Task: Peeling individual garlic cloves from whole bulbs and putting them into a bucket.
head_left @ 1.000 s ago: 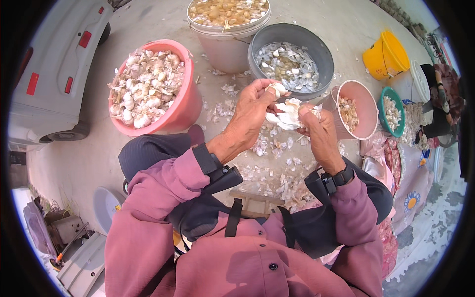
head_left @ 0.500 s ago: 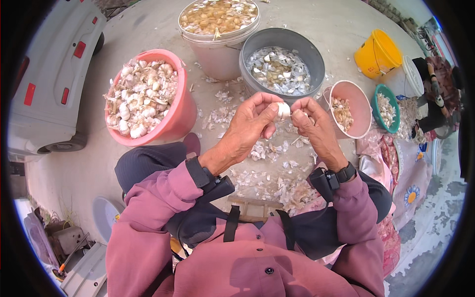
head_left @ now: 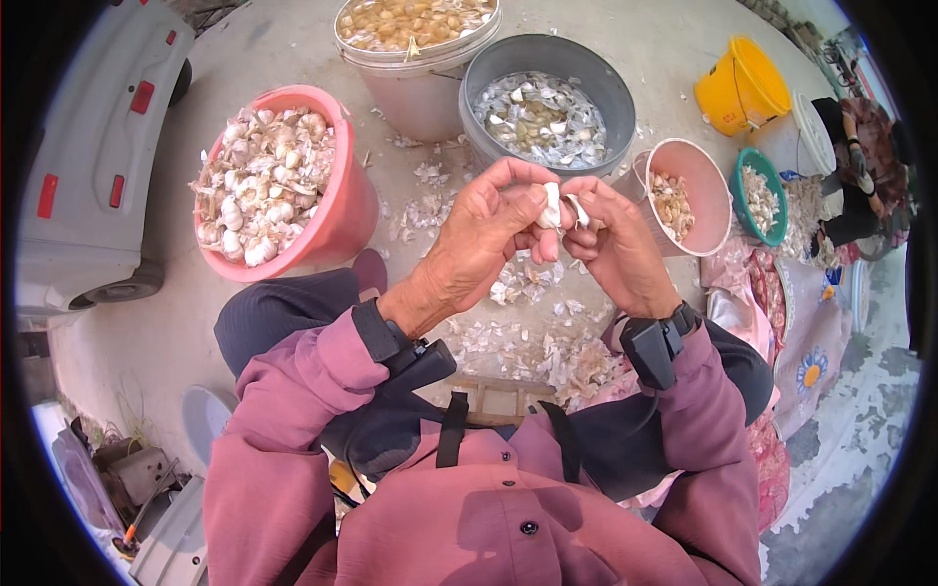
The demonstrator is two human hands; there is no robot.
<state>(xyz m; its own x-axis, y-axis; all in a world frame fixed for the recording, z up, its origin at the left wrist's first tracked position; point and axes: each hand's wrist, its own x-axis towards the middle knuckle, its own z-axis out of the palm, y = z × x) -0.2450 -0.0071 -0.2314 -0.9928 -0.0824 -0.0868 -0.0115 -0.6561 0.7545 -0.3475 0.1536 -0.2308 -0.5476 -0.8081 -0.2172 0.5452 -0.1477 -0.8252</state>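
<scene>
Held in front of me, over the littered ground, is a white garlic bulb (head_left: 550,208), partly covered by fingers. My left hand (head_left: 469,230) pinches it between thumb and fingers. Close against it, my right hand (head_left: 625,239) has its fingertips closed on a thin white piece of garlic (head_left: 579,211); whether it is a clove or a strip of skin I cannot tell. Just beyond my hands stands a grey tub (head_left: 476,137) with garlic cloves and skins in water. A pink tub (head_left: 342,186) heaped with whole garlic bulbs (head_left: 264,181) is to the left.
A large white bucket (head_left: 410,98) of cloves in liquid stands at the back. To the right are a pale pink bucket (head_left: 718,200), a green basket (head_left: 747,234) and a yellow bucket (head_left: 718,98). Another person (head_left: 865,166) sits at far right. A grey vehicle (head_left: 93,146) is parked left.
My two hands have come together at the garlic. A thin white piece now stands out from it at the right fingertips. The view has shifted slightly.
</scene>
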